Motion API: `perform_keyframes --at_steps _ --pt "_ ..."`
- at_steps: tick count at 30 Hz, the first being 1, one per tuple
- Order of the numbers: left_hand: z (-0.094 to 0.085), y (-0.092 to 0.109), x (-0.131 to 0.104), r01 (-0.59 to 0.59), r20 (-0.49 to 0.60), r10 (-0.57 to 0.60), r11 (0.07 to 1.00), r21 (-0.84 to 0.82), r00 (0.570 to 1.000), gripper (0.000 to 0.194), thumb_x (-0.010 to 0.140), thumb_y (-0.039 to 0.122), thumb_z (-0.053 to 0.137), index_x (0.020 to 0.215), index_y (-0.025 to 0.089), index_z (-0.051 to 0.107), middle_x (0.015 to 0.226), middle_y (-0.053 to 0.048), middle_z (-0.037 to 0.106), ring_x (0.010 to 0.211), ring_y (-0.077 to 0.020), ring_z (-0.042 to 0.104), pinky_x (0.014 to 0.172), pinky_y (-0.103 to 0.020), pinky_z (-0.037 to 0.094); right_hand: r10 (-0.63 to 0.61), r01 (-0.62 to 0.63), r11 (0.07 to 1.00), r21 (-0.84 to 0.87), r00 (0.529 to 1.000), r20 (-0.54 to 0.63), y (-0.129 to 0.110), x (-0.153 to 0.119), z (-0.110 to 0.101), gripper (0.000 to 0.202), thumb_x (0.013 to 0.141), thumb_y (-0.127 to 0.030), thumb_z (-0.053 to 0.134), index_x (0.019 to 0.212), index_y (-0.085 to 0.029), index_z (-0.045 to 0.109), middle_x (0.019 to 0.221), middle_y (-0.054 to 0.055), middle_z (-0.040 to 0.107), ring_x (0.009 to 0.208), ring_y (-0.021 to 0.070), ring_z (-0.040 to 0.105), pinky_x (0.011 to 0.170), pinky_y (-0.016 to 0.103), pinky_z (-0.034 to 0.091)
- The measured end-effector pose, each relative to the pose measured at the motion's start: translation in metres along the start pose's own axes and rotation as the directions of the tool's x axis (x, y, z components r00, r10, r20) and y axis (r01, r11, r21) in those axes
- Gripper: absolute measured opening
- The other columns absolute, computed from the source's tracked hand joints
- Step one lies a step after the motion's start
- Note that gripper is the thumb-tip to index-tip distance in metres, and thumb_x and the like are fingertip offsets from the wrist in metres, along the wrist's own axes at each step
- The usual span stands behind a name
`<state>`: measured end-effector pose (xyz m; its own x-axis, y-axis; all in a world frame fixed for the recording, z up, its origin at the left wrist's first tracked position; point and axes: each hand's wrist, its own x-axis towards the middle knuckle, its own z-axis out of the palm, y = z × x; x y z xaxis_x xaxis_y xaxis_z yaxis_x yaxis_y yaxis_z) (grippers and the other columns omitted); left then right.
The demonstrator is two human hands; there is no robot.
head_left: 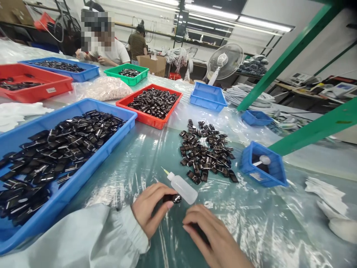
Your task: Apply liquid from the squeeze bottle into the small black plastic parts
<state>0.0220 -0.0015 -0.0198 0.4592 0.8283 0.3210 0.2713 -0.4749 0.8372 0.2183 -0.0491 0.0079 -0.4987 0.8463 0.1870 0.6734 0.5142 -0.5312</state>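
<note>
Our left hand (152, 208) pinches a small black part (176, 198) at the table's near edge, just beside a lying squeeze bottle (182, 189). Our right hand (214, 238) rests curled on the plastic sheet (264, 223); what it grips, we cannot tell. Behind lies a pile (208, 152) of loose parts, left a blue tray (111, 143).

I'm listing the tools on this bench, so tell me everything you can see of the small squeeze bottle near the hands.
The squeeze bottle is small, of translucent whitish plastic, with a white collar and a thin yellowish needle tip. It lies on its side on the clear plastic sheet, tip pointing up-left. Its lower end lies against the small black part in the left hand. No cap shows.
</note>
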Motion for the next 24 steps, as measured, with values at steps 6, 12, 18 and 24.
perform_keyframes --at_steps 6,12,18,24 --pt "0.001 0.002 -0.002 -0.011 0.009 0.011 1.000 -0.010 1.000 0.021 0.091 0.018 0.045 0.108 0.021 0.056 0.101 -0.006 0.061 0.093 -0.0204 0.057 0.080 -0.032 0.046 0.440 -0.309 0.706 0.637 0.896 -0.054 0.001 0.008 -0.009 0.009 0.083 -0.025 0.059 0.075 -0.024 0.059 0.081 0.000 0.057 0.074 0.0155 0.057 0.067 0.025 0.046" --pt "0.002 0.001 -0.002 -0.026 0.028 0.027 0.999 -0.030 0.999 0.020 0.091 0.019 0.046 0.108 0.020 0.056 0.099 -0.006 0.064 0.091 -0.0197 0.060 0.078 -0.031 0.047 0.581 -0.422 0.420 0.803 0.805 0.119 -0.005 0.017 -0.004 0.015 0.076 -0.036 0.069 0.076 -0.021 0.066 0.063 -0.002 0.063 0.060 0.0132 0.060 0.061 0.025 0.051" --pt "0.001 0.006 -0.001 -0.119 0.032 0.122 0.990 -0.075 0.992 0.021 0.092 0.016 0.046 0.110 0.020 0.055 0.099 -0.007 0.065 0.092 -0.0195 0.060 0.079 -0.031 0.046 0.606 -0.426 0.221 0.877 0.765 0.219 -0.011 0.017 -0.007 0.014 0.075 -0.034 0.071 0.076 -0.020 0.067 0.064 -0.002 0.063 0.062 0.0120 0.062 0.062 0.024 0.052" --pt "-0.002 0.009 -0.002 -0.202 0.010 0.203 0.977 -0.062 0.979 0.021 0.093 0.018 0.046 0.112 0.018 0.056 0.097 -0.009 0.065 0.089 -0.0196 0.059 0.077 -0.031 0.047 0.567 -0.414 0.098 0.905 0.770 0.291 -0.014 0.016 -0.007 0.018 0.074 -0.034 0.072 0.075 -0.019 0.063 0.062 -0.003 0.058 0.060 0.0105 0.058 0.060 0.022 0.049"
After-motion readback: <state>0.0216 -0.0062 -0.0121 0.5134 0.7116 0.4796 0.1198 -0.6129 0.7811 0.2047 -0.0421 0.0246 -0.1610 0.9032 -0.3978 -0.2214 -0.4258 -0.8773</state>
